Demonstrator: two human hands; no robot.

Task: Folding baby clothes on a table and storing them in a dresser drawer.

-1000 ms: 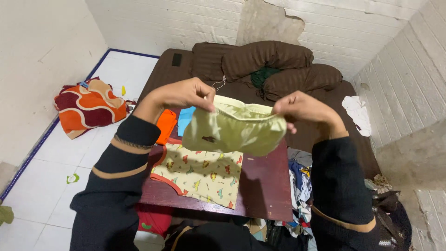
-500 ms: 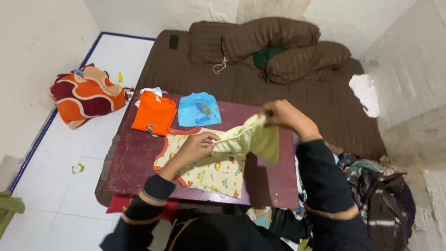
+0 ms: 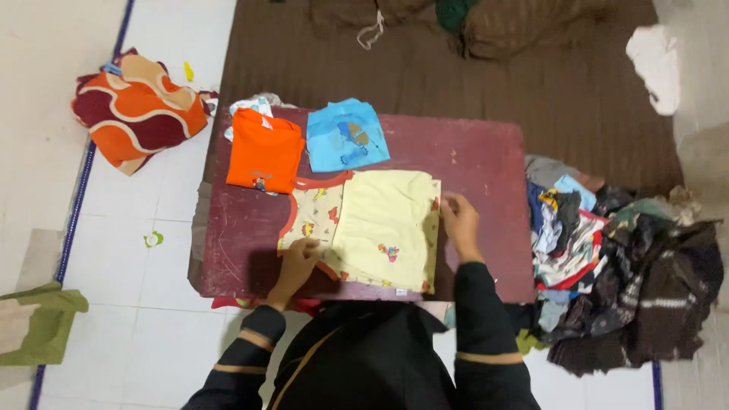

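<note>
Lying flat between both hands' fingers (image 3: 454, 206), pale yellow shorts (image 3: 386, 228)

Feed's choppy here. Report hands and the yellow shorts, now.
Left hand and right hand flat on the yellow shorts. Shorts spread over the printed shirt on the red table. Nothing in the way.

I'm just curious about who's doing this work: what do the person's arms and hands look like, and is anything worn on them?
Both arms wear long black sleeves, each ringed by a thin tan stripe near the cuff. The left hand and right hand are bare: no gloves, and no rings or watch that I can make out.
</note>
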